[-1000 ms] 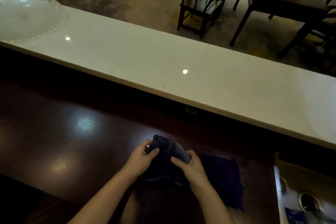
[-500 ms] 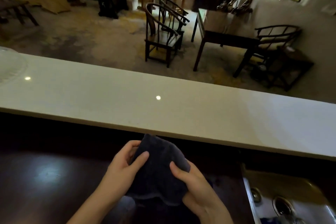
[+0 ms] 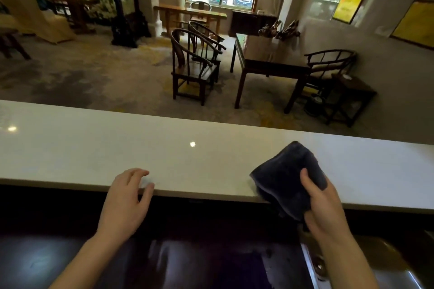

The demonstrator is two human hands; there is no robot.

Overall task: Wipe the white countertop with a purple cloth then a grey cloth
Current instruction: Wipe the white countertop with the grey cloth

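Note:
The long white countertop (image 3: 187, 157) runs across the middle of the view. My right hand (image 3: 326, 209) grips a folded dark grey cloth (image 3: 286, 176), which lies over the counter's near edge at the right. My left hand (image 3: 124, 202) holds nothing; its fingers are spread and rest on the counter's near edge left of centre. The purple cloth is barely discernible in the dark area below and I cannot place it.
A dark glossy lower worktop (image 3: 47, 263) lies beneath the white counter. A metal sink (image 3: 375, 267) sits at the bottom right. Beyond the counter are wooden chairs (image 3: 192, 68) and a dark table (image 3: 267, 58) on a carpeted floor.
My left hand let go of the grey cloth and moved left onto the counter's edge. My right hand carried the cloth up and right onto the white countertop. The view tilted upward.

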